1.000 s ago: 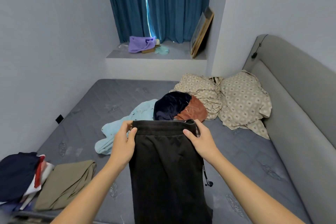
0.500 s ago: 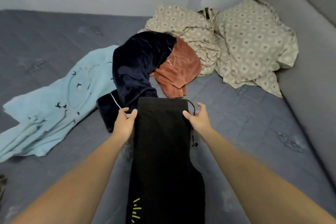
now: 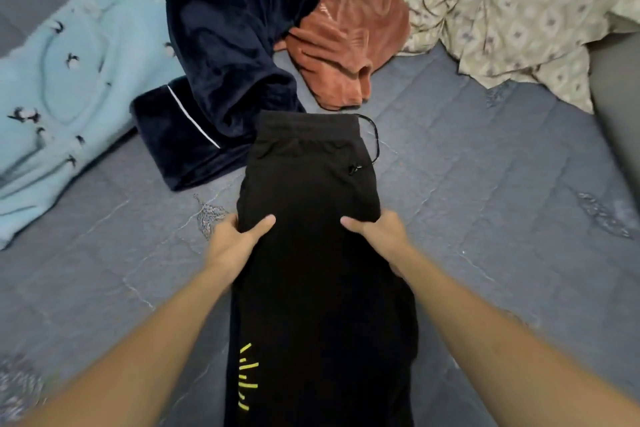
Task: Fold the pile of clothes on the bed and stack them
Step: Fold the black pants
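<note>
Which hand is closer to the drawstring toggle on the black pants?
Right. The right hand grips the black pants just below the drawstring toggle; the left hand holds the opposite edge, farther away.

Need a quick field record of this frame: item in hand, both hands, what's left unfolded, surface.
item: black drawstring trousers, flat, waistband away from the person
left hand: grips trousers' left edge
right hand: grips right edge
unfolded: navy velvet garment, rust-orange garment, light blue fleece
surface: grey quilted mattress
bedding: patterned beige cover
</note>
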The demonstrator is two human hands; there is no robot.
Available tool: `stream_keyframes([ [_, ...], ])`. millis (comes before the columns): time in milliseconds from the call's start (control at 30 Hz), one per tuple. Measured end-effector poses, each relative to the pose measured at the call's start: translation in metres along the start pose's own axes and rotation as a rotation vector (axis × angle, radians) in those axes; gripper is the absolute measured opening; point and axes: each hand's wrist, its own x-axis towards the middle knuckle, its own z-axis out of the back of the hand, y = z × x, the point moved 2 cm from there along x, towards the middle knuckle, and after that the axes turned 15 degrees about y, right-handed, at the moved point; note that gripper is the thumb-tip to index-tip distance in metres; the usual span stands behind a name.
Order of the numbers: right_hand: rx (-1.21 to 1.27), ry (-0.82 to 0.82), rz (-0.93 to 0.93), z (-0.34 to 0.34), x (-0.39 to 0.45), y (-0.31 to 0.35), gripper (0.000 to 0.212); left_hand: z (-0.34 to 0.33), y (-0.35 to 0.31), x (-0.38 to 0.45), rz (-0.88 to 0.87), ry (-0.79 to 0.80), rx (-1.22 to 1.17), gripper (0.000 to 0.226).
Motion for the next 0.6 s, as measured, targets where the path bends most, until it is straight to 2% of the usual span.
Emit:
stream_keyframes([
  [167,-0.004,0.136,-0.12,-0.013,-0.043,-0.045,0.063,-0.021,0.029,-0.05,0.095,0.113,-0.087,0.038],
  [300,-0.003,0.235,-0.187,-0.012,-0.084,-0.083,0.042,-0.036,0.079,-0.105,0.206,0.156,-0.085,0.035],
  [367,0.007,0.246,-0.188,-0.012,-0.103,-0.105,0.044,-0.046,0.108,-0.133,0.239,0.171,-0.101,0.033],
  [500,0.076,0.268,-0.126,-0.022,-0.136,-0.154,0.033,-0.068,0.162,-0.18,0.228,0.075,-0.106,0.019],
  [567,0.136,0.256,-0.073,-0.026,-0.151,-0.174,0.03,-0.077,0.178,-0.198,0.153,-0.02,-0.226,0.004],
  [600,0.163,0.243,-0.049,-0.028,-0.158,-0.183,0.031,-0.081,0.181,-0.206,0.116,-0.047,-0.306,0.005],
])
